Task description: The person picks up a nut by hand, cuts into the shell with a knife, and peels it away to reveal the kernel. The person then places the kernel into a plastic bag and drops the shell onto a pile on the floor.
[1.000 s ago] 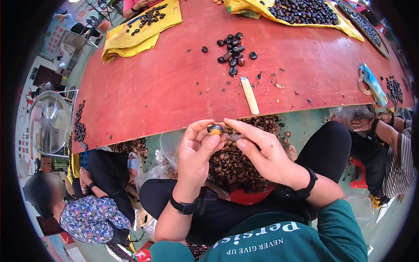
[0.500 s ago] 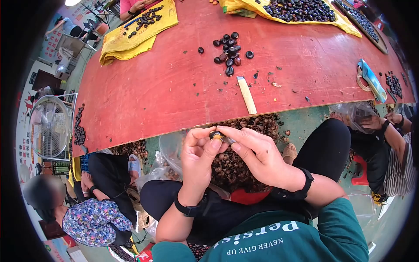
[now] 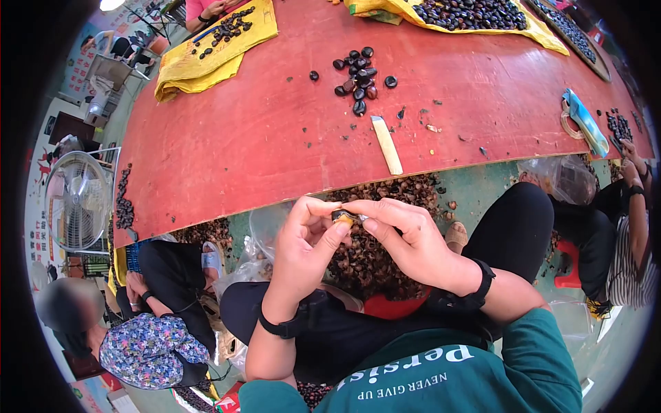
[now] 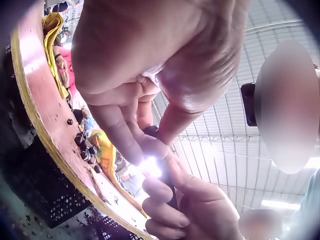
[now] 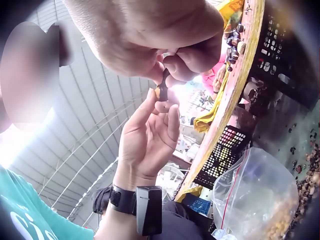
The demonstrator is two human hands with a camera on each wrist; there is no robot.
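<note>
In front of the table edge, the left hand (image 3: 303,251) pinches a small dark nut (image 3: 341,216) with a yellow-tan patch between thumb and fingers. From the other side the right hand (image 3: 423,249) meets it, thumb and index finger pinched at the nut's edge. The right wrist view shows the nut (image 5: 162,92) above the left hand's fingertips, with a narrow dark part reaching up between the right fingers; whether that is shell or a tool I cannot tell. Bright glare covers the contact in the left wrist view, between the left hand (image 4: 150,85) and right hand (image 4: 195,205).
On the red table (image 3: 241,138) lie a group of dark nuts (image 3: 359,76), a wooden-handled tool (image 3: 387,146), a blue item (image 3: 585,124) and yellow sacks (image 3: 200,65). Below are shells (image 3: 379,265) and a clear bag (image 5: 257,195). Other people sit at both sides.
Both hands stay together at the nut, with the left fingers slightly shifted around it. At the right, another person's hands have moved from the plastic bag up towards the table.
</note>
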